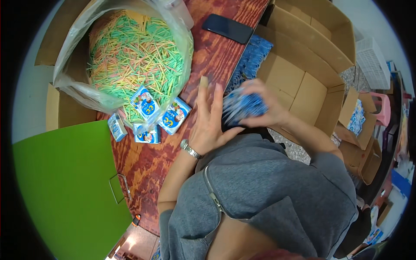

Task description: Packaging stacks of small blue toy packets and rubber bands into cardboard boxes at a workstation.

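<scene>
A plastic-lined carton of coloured sticks (134, 56) stands open on the wooden table (147, 160), within reach. The right hand (266, 106) clasps a stack of blue boxes (242, 106) at the table edge; the left hand (210, 121), fingers spread flat, steadies its side. Four small boxes (149, 117) lie beside the carton.

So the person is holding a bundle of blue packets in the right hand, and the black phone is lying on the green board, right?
Not quite. The phone lies on the brown wooden table, at its far end beside the cardboard box, not on the green board. The head view shows it. The rest holds: the right hand has its grip on a bundle of blue packets.
</scene>
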`<state>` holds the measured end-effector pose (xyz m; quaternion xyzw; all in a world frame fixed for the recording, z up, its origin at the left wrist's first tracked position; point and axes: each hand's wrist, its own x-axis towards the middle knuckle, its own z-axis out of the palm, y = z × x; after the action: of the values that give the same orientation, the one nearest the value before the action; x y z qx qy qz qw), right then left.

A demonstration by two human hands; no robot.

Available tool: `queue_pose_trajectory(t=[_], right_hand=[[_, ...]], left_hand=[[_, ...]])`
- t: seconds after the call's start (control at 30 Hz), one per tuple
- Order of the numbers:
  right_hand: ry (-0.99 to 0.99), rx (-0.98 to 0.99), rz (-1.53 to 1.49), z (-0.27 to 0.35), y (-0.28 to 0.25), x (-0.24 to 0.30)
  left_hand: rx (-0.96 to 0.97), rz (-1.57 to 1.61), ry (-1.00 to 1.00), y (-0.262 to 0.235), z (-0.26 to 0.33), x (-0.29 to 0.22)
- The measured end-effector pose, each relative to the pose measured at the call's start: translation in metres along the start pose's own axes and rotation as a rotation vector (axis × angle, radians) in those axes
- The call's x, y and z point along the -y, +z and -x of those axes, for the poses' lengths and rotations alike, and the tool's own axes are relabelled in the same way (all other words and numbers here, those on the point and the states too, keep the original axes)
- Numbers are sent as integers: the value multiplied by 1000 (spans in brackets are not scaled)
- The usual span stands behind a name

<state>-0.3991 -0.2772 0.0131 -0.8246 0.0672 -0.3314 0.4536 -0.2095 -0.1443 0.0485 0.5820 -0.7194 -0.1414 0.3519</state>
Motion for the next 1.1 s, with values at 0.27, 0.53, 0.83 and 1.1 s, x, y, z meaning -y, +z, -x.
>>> queue_pose_trajectory(t=[0.27, 0.53, 0.83, 1.1], right_hand=[[735, -193, -112, 142, -6, -222], [948, -217, 203, 143, 93, -312], [931, -465, 399, 143, 126, -324], [818, -683, -42, 166, 129, -339]], left_hand=[[-71, 45, -286, -3, 10, 3], [-218, 137, -552, 2, 60, 10], [-186, 140, -652, 7, 62, 14], [-84, 84, -654, 2, 54, 12]])
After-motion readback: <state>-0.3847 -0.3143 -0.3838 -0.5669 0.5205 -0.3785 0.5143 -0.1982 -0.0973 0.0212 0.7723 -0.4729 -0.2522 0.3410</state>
